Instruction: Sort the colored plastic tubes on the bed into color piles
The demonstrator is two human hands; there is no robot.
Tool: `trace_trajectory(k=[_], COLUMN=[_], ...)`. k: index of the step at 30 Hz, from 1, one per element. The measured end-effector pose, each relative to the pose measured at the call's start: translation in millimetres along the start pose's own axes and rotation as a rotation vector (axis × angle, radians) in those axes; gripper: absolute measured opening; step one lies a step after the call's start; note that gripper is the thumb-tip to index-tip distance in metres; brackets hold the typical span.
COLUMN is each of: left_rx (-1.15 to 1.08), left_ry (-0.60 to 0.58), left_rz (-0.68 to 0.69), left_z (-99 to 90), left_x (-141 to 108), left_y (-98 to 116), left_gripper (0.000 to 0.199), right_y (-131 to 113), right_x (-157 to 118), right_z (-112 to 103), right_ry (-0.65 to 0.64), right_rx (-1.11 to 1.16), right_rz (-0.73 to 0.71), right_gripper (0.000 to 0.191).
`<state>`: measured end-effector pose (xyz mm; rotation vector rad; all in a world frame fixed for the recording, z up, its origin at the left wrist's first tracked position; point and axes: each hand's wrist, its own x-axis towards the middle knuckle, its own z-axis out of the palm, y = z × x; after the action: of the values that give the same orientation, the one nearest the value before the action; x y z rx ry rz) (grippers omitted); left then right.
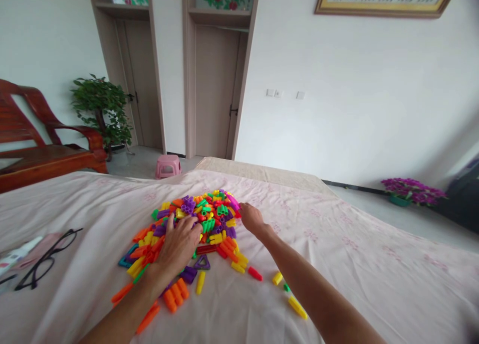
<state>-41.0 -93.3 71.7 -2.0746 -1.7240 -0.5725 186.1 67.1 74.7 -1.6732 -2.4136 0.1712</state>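
Observation:
A heap of small plastic pieces in orange, yellow, green, purple and red [217, 238] lies on the pale pink cloth [318, 264]. My left hand [181, 242] rests on the left part of the heap, palm down, with its fingers spread. At the heap's right edge, my right hand [251, 218] is closed on a magenta piece [232, 202], which points up and to the left. Orange joined tubes [175, 295] and a yellow piece [200, 282] lie nearer to me. A red piece [255, 273] and a yellow one [297, 307] lie apart, beside my right forearm.
Black-framed glasses [47, 259] and a white object [20, 254] lie at the far left of the cloth. Beyond it stand a wooden armchair [48, 157], a potted plant [101, 107] and a pink stool [168, 166]. Purple flowers [411, 190] stand on the floor at right.

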Motion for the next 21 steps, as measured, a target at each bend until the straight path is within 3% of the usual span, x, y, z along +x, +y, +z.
trace_trajectory(k=[5,10,14,18,21], left_rx=[-0.042,-0.063,-0.175,-0.350,-0.404], left_ry=[0.001,0.093,0.071,-0.092,-0.138], left_rz=[-0.002,-0.018,0.109,0.431,0.667], left_z=[2.5,-2.9,-17.0,-18.6,-9.1], left_x=[0,1,-3,-16,-20], left_y=[-7,3,50,117,163], left_gripper=[0.024,0.026,0.027,0.028,0.036], right_y=[-7,33,84,121,131], right_x=[-35,-73,-114,-159,-184], right_z=[-16,-41,-42,-33,-30], right_ry=[0.053,0.180,0.279,0.296,0.280], right_rx=[0.106,0.253,0.256,0.207,0.120], right_rz=[-0.082,0.010,0.184,0.243,0.271], right_gripper=[0.025,0.028,0.032,0.036,0.035])
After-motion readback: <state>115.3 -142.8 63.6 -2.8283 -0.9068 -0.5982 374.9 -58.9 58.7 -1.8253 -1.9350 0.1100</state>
